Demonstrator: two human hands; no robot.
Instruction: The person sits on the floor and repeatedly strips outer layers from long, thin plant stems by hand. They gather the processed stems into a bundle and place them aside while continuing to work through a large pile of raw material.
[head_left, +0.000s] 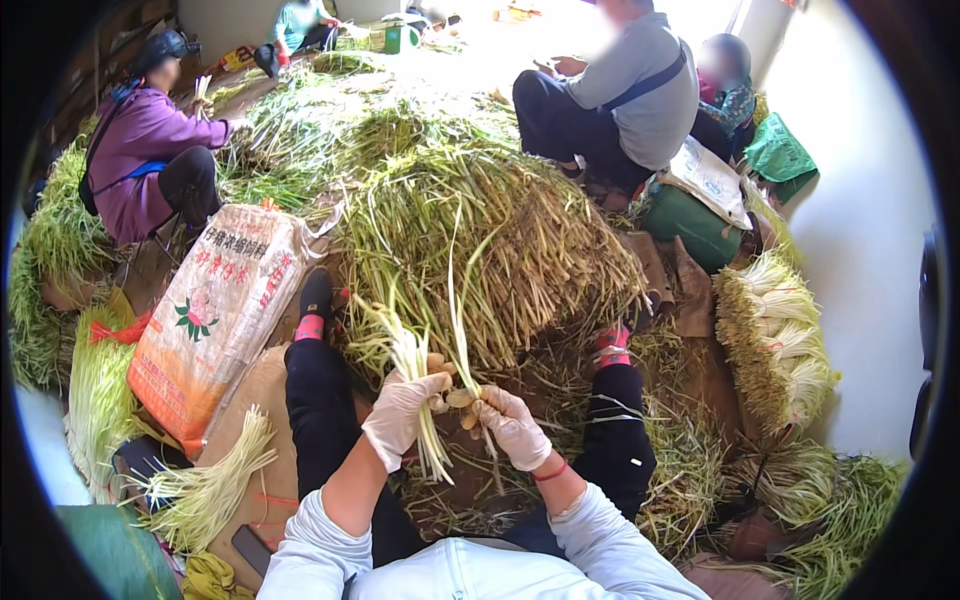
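Observation:
My left hand (409, 409), in a pale thin glove, is closed around a small bunch of whitish-green stalks (409, 349). Close on its right, my right hand (510, 427), gloved too, pinches a single long leafy stalk (459, 330) near its lower end; the fingertips of both hands nearly meet. Beyond the hands rises a large heap of long green stalks (480, 240), their brownish ends towards the right. At the lower left, a loose bundle of pale trimmed stalks (217, 480) lies on a brown sheet.
A printed woven sack (217, 307) leans at the left. Tied pale bundles (780, 345) are stacked at the right beside a green sack (690, 225). Leaf scraps (675, 450) litter the floor. Several people sit around the heaps, one in purple (142, 157) at the left. A dark phone-like object (251, 549) lies lower left.

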